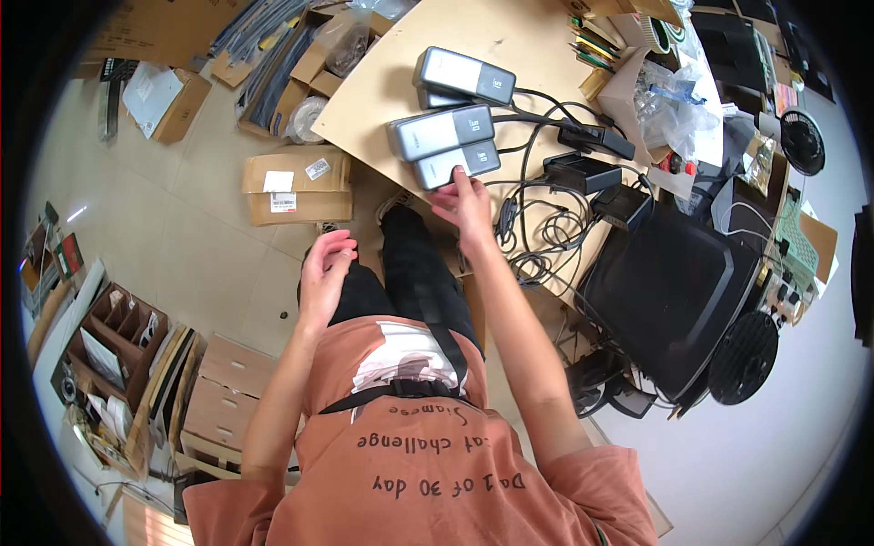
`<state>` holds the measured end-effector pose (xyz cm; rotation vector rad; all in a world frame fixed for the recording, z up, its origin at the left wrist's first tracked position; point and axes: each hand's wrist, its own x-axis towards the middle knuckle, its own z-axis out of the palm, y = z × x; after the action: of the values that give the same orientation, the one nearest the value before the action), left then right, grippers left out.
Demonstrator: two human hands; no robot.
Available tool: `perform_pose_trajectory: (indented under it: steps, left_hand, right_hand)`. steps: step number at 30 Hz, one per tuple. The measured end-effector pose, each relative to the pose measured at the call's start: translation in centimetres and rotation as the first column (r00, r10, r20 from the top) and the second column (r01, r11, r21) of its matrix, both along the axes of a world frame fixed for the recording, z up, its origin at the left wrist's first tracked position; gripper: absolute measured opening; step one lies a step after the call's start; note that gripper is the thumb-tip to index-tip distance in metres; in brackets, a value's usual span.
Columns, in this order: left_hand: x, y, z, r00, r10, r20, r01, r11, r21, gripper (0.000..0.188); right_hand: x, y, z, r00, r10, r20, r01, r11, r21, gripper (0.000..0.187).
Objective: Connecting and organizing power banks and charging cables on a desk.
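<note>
Several grey power banks with small lit displays lie in two groups on the wooden table, cables plugged into their right ends. At the near edge, my right hand [466,207] grips the nearest power bank [446,169], one digit on its top face and the others by its front side. Against that one lies a second power bank [443,133]. Farther back, another power bank [466,76] rests partly over one beneath it. My left hand [326,273] hangs over my lap in front of the table, fingers loosely bent and apart, holding nothing.
Black power adapters [583,171] and tangled black cables [551,232] spread over the table's [382,86] right side. A box of plastic bags [669,100] stands beyond them. A black chair [674,291] is at the right. On the floor sits a cardboard box [299,185].
</note>
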<state>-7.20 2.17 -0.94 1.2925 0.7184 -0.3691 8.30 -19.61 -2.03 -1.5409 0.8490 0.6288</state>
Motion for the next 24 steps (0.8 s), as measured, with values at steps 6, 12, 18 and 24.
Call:
perform_pose_trajectory:
  steps: [6, 12, 18, 24]
  left_hand:
    - [-0.4, 5.8, 0.6, 0.997, -0.078, -0.027, 0.078, 0.997, 0.022, 0.029]
    - [-2.9, 8.7, -0.3, 0.974, -0.226, 0.004, 0.225, 0.971, 0.078, 0.028]
    - [-4.3, 6.0, -4.1, 0.843, -0.512, -0.164, 0.529, 0.844, 0.084, 0.028]
    - [-5.4, -0.4, -10.9, 0.572, -0.79, -0.223, 0.82, 0.544, 0.177, 0.028]
  right_hand:
    - [1.6, -1.0, 1.4, 0.949, 0.306, -0.075, -0.308, 0.951, -0.027, 0.059]
    - [2.0, -0.7, 0.7, 0.871, 0.479, -0.11, -0.49, 0.833, -0.256, 0.072]
    - [0.8, -0.5, -1.7, 0.922, 0.386, -0.022, -0.378, 0.888, -0.261, 0.085]
    - [-9.5, -1.5, 0.7, 0.912, 0.333, 0.239, -0.25, 0.914, -0.319, 0.043]
